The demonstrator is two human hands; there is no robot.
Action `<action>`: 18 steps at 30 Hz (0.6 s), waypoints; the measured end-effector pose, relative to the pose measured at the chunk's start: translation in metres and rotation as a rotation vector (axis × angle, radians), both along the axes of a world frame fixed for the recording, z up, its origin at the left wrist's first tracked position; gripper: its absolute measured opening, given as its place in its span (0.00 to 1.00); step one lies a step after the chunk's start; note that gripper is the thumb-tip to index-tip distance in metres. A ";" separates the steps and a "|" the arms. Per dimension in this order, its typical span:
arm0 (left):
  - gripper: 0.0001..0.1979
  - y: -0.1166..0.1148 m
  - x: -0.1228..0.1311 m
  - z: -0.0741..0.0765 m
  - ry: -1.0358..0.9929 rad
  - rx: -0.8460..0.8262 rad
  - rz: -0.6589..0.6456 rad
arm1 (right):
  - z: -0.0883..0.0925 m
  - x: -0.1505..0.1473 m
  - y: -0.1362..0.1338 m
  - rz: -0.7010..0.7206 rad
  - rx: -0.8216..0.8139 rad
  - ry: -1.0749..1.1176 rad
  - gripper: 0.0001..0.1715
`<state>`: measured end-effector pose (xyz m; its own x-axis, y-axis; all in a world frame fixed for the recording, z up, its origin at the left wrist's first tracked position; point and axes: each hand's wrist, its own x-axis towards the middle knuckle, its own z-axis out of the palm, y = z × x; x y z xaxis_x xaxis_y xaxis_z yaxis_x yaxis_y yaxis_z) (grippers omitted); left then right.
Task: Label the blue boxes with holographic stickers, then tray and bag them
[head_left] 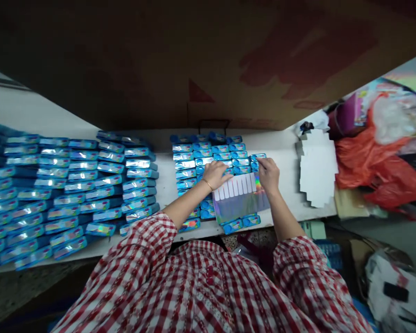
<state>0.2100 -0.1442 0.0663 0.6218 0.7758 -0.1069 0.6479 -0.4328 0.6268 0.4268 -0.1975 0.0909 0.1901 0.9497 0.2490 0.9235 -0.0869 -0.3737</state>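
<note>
A shiny rainbow-coloured sheet (236, 206) with a row of white label strips along its upper part lies over several small blue boxes (221, 149). At the sheet's upper left corner rests my left hand (215, 175), fingers and thumb apart, touching the sheet and boxes. My right hand (269, 175) is closed in a pinch by the sheet's upper right side, its fingertips against a blue box (257, 157). Whatever lies between those fingertips is hidden. Two more blue boxes (241, 223) show below the sheet's lower edge.
Many stacked blue boxes (79, 185) fill the left of the white table (164, 162). A large cardboard box (152, 69) overhangs the back. To the right sit a white stack of card (318, 169) and red plastic bags (377, 162).
</note>
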 end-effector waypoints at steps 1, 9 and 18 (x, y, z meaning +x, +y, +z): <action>0.19 -0.008 0.015 0.002 0.044 -0.011 -0.060 | -0.001 0.017 -0.010 -0.008 -0.027 -0.032 0.21; 0.11 -0.022 0.061 -0.011 0.171 -0.093 -0.004 | -0.020 0.038 -0.038 0.256 -0.445 -0.374 0.24; 0.12 -0.023 0.061 -0.008 0.152 -0.098 0.020 | -0.008 0.041 -0.062 0.267 -0.375 -0.298 0.19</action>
